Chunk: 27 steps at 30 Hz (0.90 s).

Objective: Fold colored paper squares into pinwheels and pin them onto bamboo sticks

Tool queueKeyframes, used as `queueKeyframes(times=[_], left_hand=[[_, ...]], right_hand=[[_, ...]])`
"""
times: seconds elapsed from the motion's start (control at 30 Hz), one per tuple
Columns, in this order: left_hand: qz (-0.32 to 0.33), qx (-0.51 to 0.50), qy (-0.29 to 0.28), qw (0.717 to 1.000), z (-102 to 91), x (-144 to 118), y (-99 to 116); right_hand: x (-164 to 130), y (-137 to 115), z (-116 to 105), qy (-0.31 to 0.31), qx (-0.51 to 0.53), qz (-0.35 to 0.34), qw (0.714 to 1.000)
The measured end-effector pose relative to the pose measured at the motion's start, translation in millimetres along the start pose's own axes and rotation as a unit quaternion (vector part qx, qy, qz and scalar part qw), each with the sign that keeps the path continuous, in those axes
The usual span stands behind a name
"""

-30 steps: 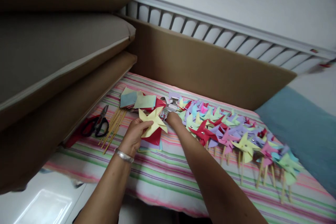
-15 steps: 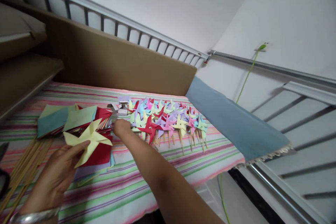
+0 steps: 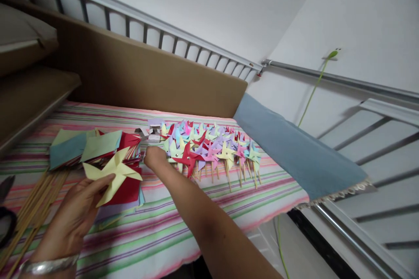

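At the left edge of the striped bed cover (image 3: 170,226) lies a bundle of thin wooden sticks (image 3: 31,209), with a fanned pile of coloured paper squares (image 3: 88,146) just beyond. The left hand (image 3: 73,218) pinches a folded pale-yellow paper pinwheel (image 3: 113,174) by one lower blade, holding it above a red square; it would do well to keep the folds flat and the centre facing up. The right hand (image 3: 155,157) reaches to a small white box (image 3: 152,135) near the middle of the cover, fingers curled downward; I cannot tell whether it grips anything. A light pick there is likely best, since small fasteners scatter easily. To the right, finished multicoloured pinwheels on sticks (image 3: 212,150) crowd toward the blue cloth (image 3: 294,152).
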<state>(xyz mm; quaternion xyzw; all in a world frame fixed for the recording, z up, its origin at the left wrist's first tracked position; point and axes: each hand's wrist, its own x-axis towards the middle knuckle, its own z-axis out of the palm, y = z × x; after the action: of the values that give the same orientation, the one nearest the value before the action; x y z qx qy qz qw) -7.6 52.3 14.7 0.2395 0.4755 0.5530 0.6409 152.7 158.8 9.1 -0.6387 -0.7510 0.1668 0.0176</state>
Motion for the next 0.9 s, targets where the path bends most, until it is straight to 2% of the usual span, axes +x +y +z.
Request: queueKeyframes(times=[0.17, 0.33, 0.47, 0.57, 0.73, 0.9], left_hand=[[-0.013, -0.019, 0.006, 1.000, 0.0, -0.3, 1.1], [0.029, -0.038, 0.004, 0.999, 4.8, -6.4, 2.6], [0.032, -0.040, 0.003, 0.999, 6.7, -6.1, 0.8], [0.030, -0.048, 0.008, 0.998, 5.8, -5.6, -0.1], [0.034, -0.053, 0.001, 0.998, 5.0, -6.1, 0.3], [0.027, -0.045, 0.006, 0.999, 5.9, -5.8, -0.3]], right_hand=[[-10.1, 4.6, 2.5, 0.057, -0.033, 0.025, 0.998], [-48.6, 16.9, 12.6, 0.089, -0.025, -0.005, 0.996], [-75.7, 25.7, 25.9, 0.071, -0.003, -0.043, 0.996], [-85.2, 30.4, 33.7, 0.044, 0.008, -0.072, 0.996], [-86.3, 41.7, 42.3, -0.017, 0.024, -0.095, 0.995], [-83.5, 50.6, 51.7, -0.011, 0.061, -0.074, 0.995]])
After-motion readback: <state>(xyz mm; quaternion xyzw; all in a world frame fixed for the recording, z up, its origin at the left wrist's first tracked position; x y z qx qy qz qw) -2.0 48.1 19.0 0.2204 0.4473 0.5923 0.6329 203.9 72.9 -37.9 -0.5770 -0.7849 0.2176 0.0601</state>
